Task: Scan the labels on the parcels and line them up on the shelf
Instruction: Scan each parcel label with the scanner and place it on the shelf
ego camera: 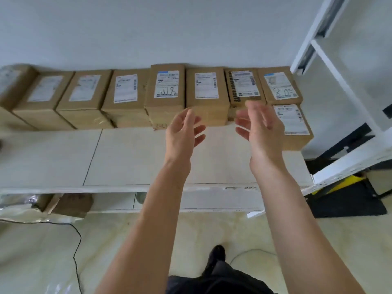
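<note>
**Both hands free above shelf, parcel row along back edge**

Left hand (pixel 182 132) and right hand (pixel 257 126) are both raised over the shelf (pixel 131 158), palms turned toward each other, fingers loosely spread. Neither holds anything. They hover in front of the parcels, a gap between them, apart from the boxes as far as the view shows. The right hand partly covers the front of the box with black side print (pixel 244 90).

Parcels: a row of brown cardboard boxes sits along the shelf's back edge against the wall (pixel 169 28), labels facing up, sides touching or nearly so. From the left edge:
- box cut off by the frame (pixel 12 85), blurred
- box 2 (pixel 45 96)
- box 3 (pixel 84 92)
- box 4 (pixel 126 92)
- taller box with handwritten scrawl on its label (pixel 166 88)
- box 6 (pixel 205 90)
- the black-print box
- last box in the row (pixel 280 88), at the back right corner, also with handwriting on its label

1 more parcel (pixel 294 126) sits out of line, just in front of that last box at the shelf's right edge, label up. Label text is too blurred to read.

Front part of the shelf is bare white board with a seam line. Below it, a lower shelf level (pixel 191 202) with brown wrapped items (pixel 72 204) at its left end. White rack frame (pixel 339 66) stands at the right. Black cable (pixel 77 251) runs across the floor; a dark shoe (pixel 216 254) shows at the bottom.
</note>
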